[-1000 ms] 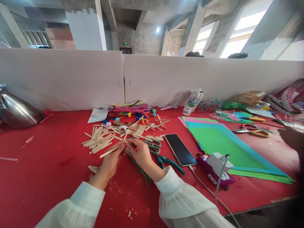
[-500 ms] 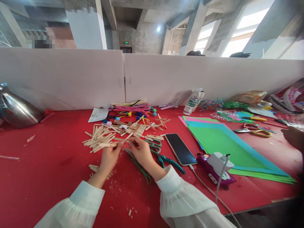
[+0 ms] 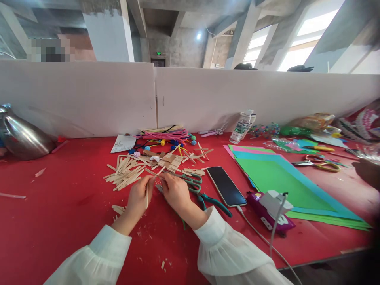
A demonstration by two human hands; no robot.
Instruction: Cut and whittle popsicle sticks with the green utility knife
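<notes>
My left hand [image 3: 139, 197] is closed on wooden craft sticks. One craft stick [image 3: 160, 171] slants up toward my right hand, and another craft stick [image 3: 147, 196] points down across the left fingers. My right hand [image 3: 177, 193] is closed in a pinch close beside the left fingertips; what it grips is hidden. Just beyond my hands lies a pile of loose craft sticks [image 3: 126, 172]. Scissors with green handles [image 3: 193, 183] lie by the right knuckles, partly covered. Teal-handled pliers [image 3: 218, 206] rest right of my right wrist.
A phone [image 3: 227, 186] on a cable, a purple device [image 3: 268, 211] and coloured paper sheets [image 3: 285, 182] lie to the right. Pipe cleaners [image 3: 163, 135] and a water bottle [image 3: 242, 126] stand near the white partition [image 3: 237, 91]. A metal jug [image 3: 25, 136] is far left. Another person's hand [image 3: 368, 172] shows at right.
One craft stick in my left hand has swung from pointing left to pointing down. My right hand has turned slightly and stays close to the left.
</notes>
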